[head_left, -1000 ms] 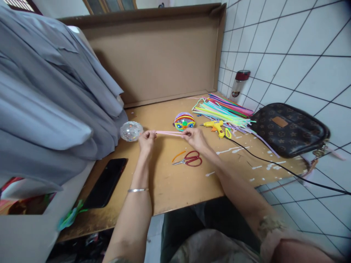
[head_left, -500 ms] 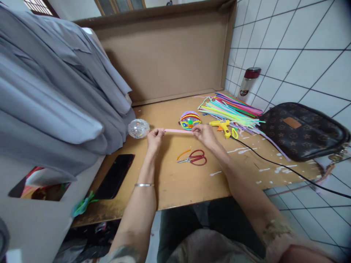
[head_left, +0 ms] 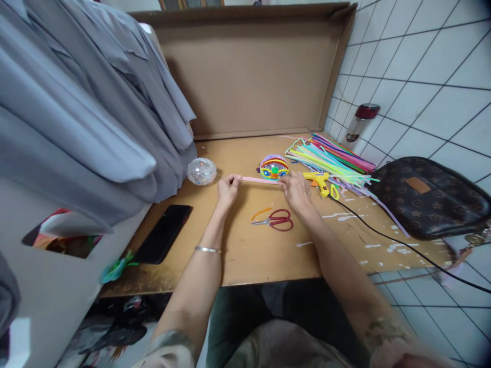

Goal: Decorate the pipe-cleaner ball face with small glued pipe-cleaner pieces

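A pink pipe cleaner (head_left: 261,180) is stretched level between my two hands, above the table. My left hand (head_left: 229,188) pinches one end of it, and my right hand (head_left: 295,188) is closed on the other. Just behind the strip sits a ball decorated with coloured strips (head_left: 274,166). To the left of my left hand lies a clear ball (head_left: 201,171) with small coloured bits. Red-handled scissors (head_left: 276,221) rest below the strip, beside a short orange piece (head_left: 261,213). A yellow glue gun (head_left: 319,182) lies right of my right hand.
Many coloured pipe cleaners (head_left: 330,158) are heaped at the back right, near a bottle (head_left: 360,124) and a brown bag (head_left: 431,197). A black cord (head_left: 383,233) crosses the right side. A phone (head_left: 164,234) lies left. Grey cloth (head_left: 95,112) hangs at left; cardboard (head_left: 253,76) stands behind.
The whole view has shifted a little, so things appear slightly further right. Both hands still hold the pink pipe cleaner taut; my right hand's fingers have turned slightly.
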A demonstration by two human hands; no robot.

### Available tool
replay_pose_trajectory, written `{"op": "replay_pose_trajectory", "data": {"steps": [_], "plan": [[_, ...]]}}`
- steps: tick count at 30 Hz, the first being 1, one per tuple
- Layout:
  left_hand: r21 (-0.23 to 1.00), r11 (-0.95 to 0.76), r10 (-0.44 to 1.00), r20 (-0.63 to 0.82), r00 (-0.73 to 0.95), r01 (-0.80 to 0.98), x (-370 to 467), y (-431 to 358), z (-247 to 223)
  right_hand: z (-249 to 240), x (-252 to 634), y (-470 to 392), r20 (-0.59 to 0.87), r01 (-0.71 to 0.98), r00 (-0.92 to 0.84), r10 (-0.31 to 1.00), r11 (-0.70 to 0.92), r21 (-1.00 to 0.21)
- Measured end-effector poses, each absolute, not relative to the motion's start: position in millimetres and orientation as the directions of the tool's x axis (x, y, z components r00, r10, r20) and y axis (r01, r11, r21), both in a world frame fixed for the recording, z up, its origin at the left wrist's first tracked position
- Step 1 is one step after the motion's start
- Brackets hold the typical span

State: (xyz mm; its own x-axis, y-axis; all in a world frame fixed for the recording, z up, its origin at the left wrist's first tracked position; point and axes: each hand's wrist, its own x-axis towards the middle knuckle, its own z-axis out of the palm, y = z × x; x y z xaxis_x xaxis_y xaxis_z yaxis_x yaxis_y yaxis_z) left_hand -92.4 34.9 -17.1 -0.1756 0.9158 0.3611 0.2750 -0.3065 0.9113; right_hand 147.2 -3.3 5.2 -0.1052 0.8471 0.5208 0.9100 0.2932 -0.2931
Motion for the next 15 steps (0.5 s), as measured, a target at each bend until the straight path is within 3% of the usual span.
{"op": "replay_pose_trajectory", "data": {"steps": [10, 15], "plan": [[0.954, -0.269, 0.941, 0.289, -0.176, 0.132, -86, 36, -17, 3, 160, 6, 0.590, 0.856, -0.231, 0.773, 0.450, -0.256], [0.912, -0.325, 0.922, 0.365, -0.131, 0.251, -89, 37, -21, 3, 162, 6, 0.608, 0.880, -0.219, 0.764, 0.424, -0.216]]}}
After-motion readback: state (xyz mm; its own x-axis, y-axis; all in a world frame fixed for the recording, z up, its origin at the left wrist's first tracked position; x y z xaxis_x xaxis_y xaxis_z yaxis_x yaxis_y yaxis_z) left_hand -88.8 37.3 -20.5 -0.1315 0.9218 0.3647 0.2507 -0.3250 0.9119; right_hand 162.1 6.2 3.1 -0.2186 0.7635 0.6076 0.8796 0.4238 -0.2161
